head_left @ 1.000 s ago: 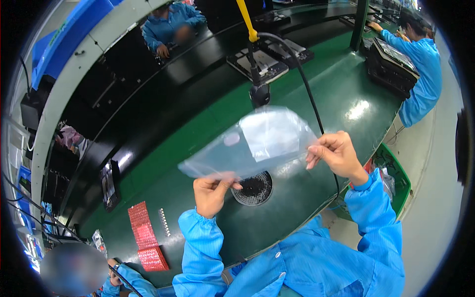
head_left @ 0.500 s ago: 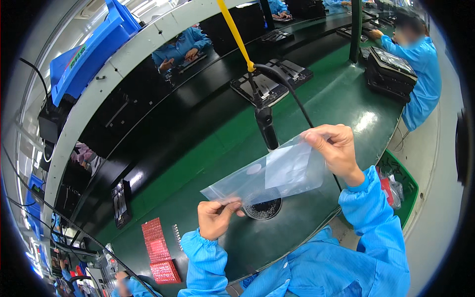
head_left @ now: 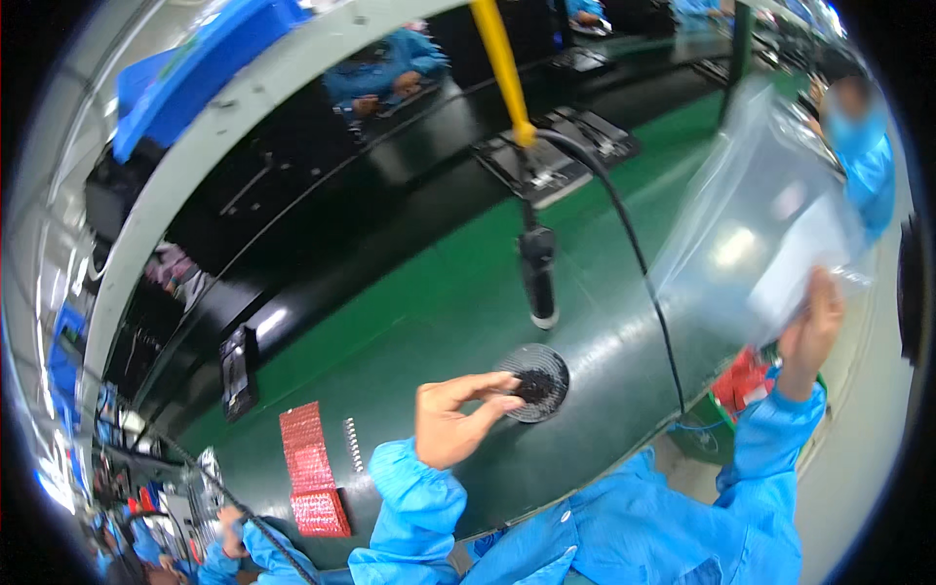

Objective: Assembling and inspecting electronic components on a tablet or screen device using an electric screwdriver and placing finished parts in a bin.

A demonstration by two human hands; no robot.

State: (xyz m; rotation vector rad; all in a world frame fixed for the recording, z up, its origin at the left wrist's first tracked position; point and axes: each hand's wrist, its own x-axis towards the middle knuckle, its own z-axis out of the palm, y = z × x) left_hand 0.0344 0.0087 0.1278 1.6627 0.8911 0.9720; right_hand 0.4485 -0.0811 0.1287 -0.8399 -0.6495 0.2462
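Note:
My left hand (head_left: 460,417) reaches over the green bench, thumb and index finger curved apart, with nothing visible between them. Its fingertips are at the left rim of a round black dish (head_left: 552,402) that holds small dark pieces too fine to name. Out at the right, my right hand (head_left: 811,330) grips a clear plastic bag (head_left: 717,229) by its lower part. A white panel or label (head_left: 801,255) shows on the bag. Both hand and bag are smeared by motion, and the bag partly covers the co-worker behind it.
A black handheld tool (head_left: 537,278) hangs from a yellow cord (head_left: 499,73) above the bench, beside a black cable (head_left: 639,255). Red bubble wrap (head_left: 307,453) and a metal strip (head_left: 353,445) lie at left. Opened devices (head_left: 556,161) lie farther back. A green bin (head_left: 697,444) stands below the bench edge.
My left hand has let go of the bag and moved slightly right toward the dish. My right hand has carried the bag away to the right, and the view has shifted slightly.

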